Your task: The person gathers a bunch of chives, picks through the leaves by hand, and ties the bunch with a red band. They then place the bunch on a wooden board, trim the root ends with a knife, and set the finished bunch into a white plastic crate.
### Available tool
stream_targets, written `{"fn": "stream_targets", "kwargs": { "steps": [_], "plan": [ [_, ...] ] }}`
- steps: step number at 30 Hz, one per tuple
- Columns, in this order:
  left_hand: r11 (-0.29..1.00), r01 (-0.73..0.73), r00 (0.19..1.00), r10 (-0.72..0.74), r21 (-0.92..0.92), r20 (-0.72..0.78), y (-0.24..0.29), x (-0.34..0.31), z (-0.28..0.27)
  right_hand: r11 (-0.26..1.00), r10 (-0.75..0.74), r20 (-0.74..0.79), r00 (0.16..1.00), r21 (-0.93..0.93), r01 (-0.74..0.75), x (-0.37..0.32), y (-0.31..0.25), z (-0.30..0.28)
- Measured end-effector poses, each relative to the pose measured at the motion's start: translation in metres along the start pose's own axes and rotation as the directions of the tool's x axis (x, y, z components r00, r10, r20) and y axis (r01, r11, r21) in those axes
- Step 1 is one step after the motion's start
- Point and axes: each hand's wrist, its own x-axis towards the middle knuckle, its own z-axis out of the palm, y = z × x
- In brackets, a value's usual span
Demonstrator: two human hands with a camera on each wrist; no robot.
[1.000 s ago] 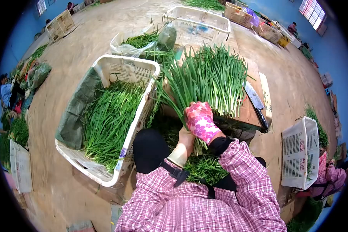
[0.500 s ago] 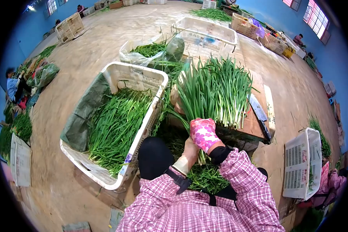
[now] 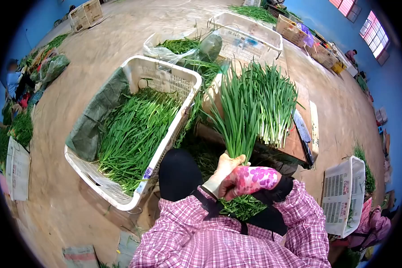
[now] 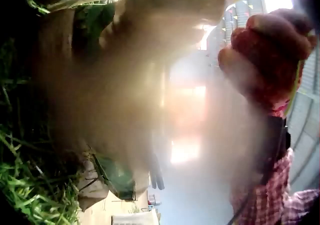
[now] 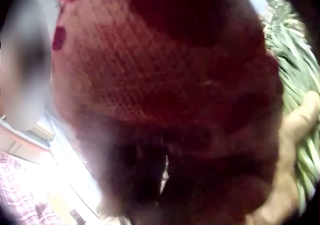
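My left hand [image 3: 226,169], in a cream glove, grips a bunch of garlic chives [image 3: 239,120] near its base, leaves fanned upward. Close beside the left wrist, my right hand [image 3: 251,181] wears a pink floral glove with its fingers curled. A thin green chive blade [image 4: 299,77] sticks out of that fist in the left wrist view. Behind the held bunch, more chives [image 3: 276,100] lie in a row on a wooden board [image 3: 303,94]. At the board's right side rests a knife [image 3: 302,127]. Loose green trimmings [image 3: 240,206] lie in the lap below the hands.
A white crate [image 3: 194,82] full of chives stands on the left, lined with green cloth [image 3: 96,118]. Beyond the board are a bag of greens [image 3: 178,45] and another white crate [image 3: 250,42]. At right stands a further crate [image 3: 344,196]; a person sits far left.
The chive bunch has swung more upright in my left hand. My right hand has left the bunch's base and moved down toward my body, turning sideways, fingers curled.
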Motion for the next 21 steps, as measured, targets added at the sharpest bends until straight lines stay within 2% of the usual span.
{"fn": "stream_targets", "kwargs": {
  "steps": [1, 2, 3, 4, 5, 7, 8, 9, 11, 13, 14, 15, 17, 18, 21],
  "plan": [
    [0.997, -0.064, 0.998, 0.065, 0.049, -0.012, -0.013, 0.013, -0.009, 0.976, -0.163, -0.27, 0.949, 0.094, 0.195, 0.008, 0.019, -0.006],
    [0.987, -0.126, 0.991, 0.129, 0.099, -0.021, -0.025, 0.025, -0.016, 0.907, -0.276, -0.532, 0.801, 0.131, 0.4, 0.02, 0.055, -0.013],
    [0.97, -0.188, 0.981, 0.194, 0.152, -0.025, -0.031, 0.031, -0.018, 0.801, -0.326, -0.754, 0.571, 0.101, 0.59, 0.026, 0.074, -0.02],
    [0.959, -0.252, 0.965, 0.258, 0.131, -0.034, -0.021, 0.019, -0.003, 0.988, -0.127, -0.851, 0.51, -0.06, 0.146, 0.027, 0.047, -0.04],
    [0.977, -0.21, 0.978, 0.21, 0.036, -0.007, -0.017, 0.013, 0.0, 0.927, 0.006, -0.94, 0.34, -0.122, -0.354, 0.03, 0.018, -0.062],
    [0.973, -0.228, 0.973, 0.227, -0.033, -0.046, -0.021, 0.015, 0.003, 0.736, -0.027, -0.973, 0.23, -0.175, -0.654, 0.049, 0.027, -0.085],
    [0.974, -0.225, 0.972, 0.225, 0.019, -0.067, -0.02, 0.017, 0.004, 0.662, -0.021, -0.968, 0.249, -0.2, -0.722, 0.056, 0.033, -0.092],
    [0.974, -0.218, 0.971, 0.223, 0.071, -0.088, -0.019, 0.019, 0.004, 0.587, -0.078, -0.96, 0.268, -0.262, -0.766, 0.066, 0.049, -0.097],
    [0.971, -0.212, 0.969, 0.224, 0.109, -0.108, -0.019, 0.02, 0.004, 0.587, -0.044, -0.963, 0.267, -0.242, -0.772, 0.074, 0.054, -0.1],
    [0.973, -0.217, 0.968, 0.225, 0.079, -0.112, -0.021, 0.021, 0.002, 0.662, -0.016, -0.981, 0.192, -0.154, -0.733, 0.07, 0.053, -0.097],
    [0.978, -0.2, 0.972, 0.206, 0.059, -0.111, -0.022, 0.02, 0.001, 0.752, -0.021, -0.983, 0.18, -0.134, -0.645, 0.062, 0.048, -0.092],
    [0.981, -0.186, 0.976, 0.19, 0.045, -0.104, -0.021, 0.021, 0.0, 0.79, 0.03, -0.989, 0.142, -0.064, -0.61, 0.061, 0.055, -0.092],
    [0.983, -0.179, 0.98, 0.181, 0.027, -0.08, -0.019, 0.021, 0.0, 0.909, 0.094, -0.988, 0.12, 0.036, -0.415, 0.055, 0.066, -0.096],
    [0.983, -0.184, 0.98, 0.185, 0.021, -0.069, -0.019, 0.02, -0.001, 0.925, 0.128, -0.98, 0.155, 0.062, -0.375, 0.05, 0.071, -0.098],
    [0.98, -0.2, 0.978, 0.2, 0.007, -0.058, -0.017, 0.018, 0.0, 0.96, 0.006, -1.0, 0.02, 0.0, -0.281, 0.045, 0.056, -0.086]
  ]
}}
